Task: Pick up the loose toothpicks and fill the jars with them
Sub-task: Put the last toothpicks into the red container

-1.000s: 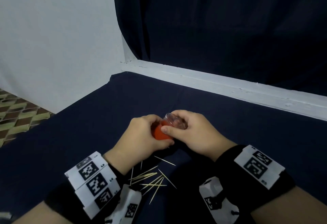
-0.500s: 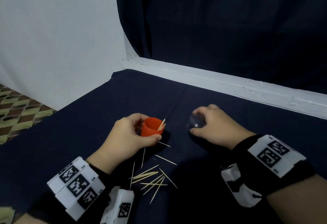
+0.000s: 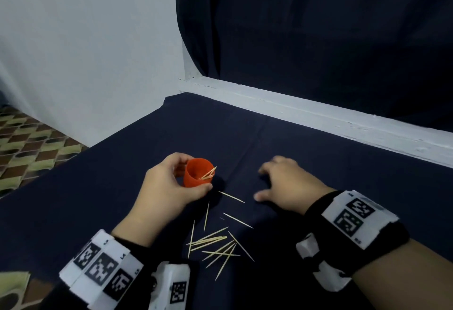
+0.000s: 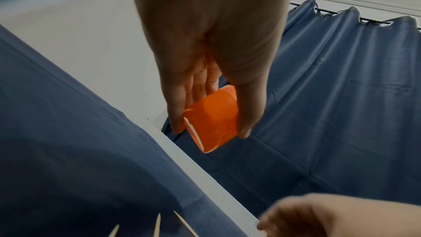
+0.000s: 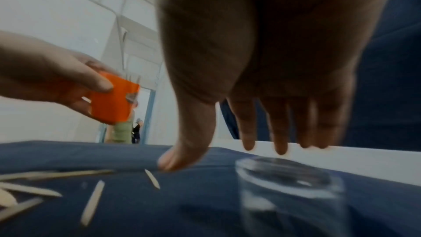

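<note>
My left hand (image 3: 193,175) grips a small orange jar (image 3: 196,179), thumb on the near side and fingers behind. The jar is lidless, with a few toothpicks (image 3: 208,173) leaning out of its mouth. In the right wrist view the jar (image 5: 114,102) is tilted and held a little above the cloth. My right hand (image 3: 261,183) hovers open, fingers spread, over a clear round lid (image 5: 289,186) that stands on the cloth; the head view hides this lid under the hand. Loose toothpicks (image 3: 215,241) lie scattered between my wrists, also in the right wrist view (image 5: 93,203).
A dark blue cloth (image 3: 318,152) covers the table. A white ledge (image 3: 318,116) with a dark curtain above runs along the back. The table's left edge (image 3: 73,160) drops to a patterned floor (image 3: 29,143). A white wall stands at the left.
My right hand pulled the clear lid off the orange jar, carried it right, set it on the cloth and let go. My left hand kept hold of the jar.
</note>
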The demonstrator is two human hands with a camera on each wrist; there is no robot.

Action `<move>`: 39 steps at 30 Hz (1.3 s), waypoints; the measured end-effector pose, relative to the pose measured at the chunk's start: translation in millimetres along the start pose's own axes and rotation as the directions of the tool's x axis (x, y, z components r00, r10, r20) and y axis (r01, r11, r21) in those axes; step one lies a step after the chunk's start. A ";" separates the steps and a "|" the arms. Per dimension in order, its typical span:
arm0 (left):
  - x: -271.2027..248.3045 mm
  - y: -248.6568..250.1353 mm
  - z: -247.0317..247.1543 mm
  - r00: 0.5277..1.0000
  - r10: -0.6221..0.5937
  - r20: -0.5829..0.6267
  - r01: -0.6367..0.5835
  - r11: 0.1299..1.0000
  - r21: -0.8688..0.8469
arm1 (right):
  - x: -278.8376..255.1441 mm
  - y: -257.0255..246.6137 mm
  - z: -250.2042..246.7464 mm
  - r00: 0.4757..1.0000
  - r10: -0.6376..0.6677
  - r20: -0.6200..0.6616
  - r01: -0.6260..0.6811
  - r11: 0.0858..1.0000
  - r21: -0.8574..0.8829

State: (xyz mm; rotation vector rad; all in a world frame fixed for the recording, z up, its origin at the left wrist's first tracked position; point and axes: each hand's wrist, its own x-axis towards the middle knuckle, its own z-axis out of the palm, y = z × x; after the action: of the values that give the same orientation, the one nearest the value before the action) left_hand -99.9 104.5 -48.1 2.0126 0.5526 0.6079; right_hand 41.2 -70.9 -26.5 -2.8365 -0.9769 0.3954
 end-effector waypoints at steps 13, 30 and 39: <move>-6.4 -0.9 -0.8 0.999 0.017 0.043 -0.019 0.999 0.049 | 3.6 -48.7 17.1 0.940 -0.049 0.336 0.077 0.994 -0.071; -6.8 -2.0 -3.0 0.998 0.021 0.052 -0.026 0.996 0.086 | 6.7 -45.2 26.7 0.943 -0.052 0.330 0.097 0.988 -0.122; -9.8 -2.7 -6.4 0.999 0.007 0.046 -0.011 0.995 0.095 | 3.8 -44.3 16.8 0.975 -0.071 0.211 0.063 0.997 0.046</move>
State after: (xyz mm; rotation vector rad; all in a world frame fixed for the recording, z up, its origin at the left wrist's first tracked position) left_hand -111.8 104.0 -49.6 2.1140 0.5546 0.5484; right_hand 13.3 -33.3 -34.9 -2.7600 -1.0852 0.7139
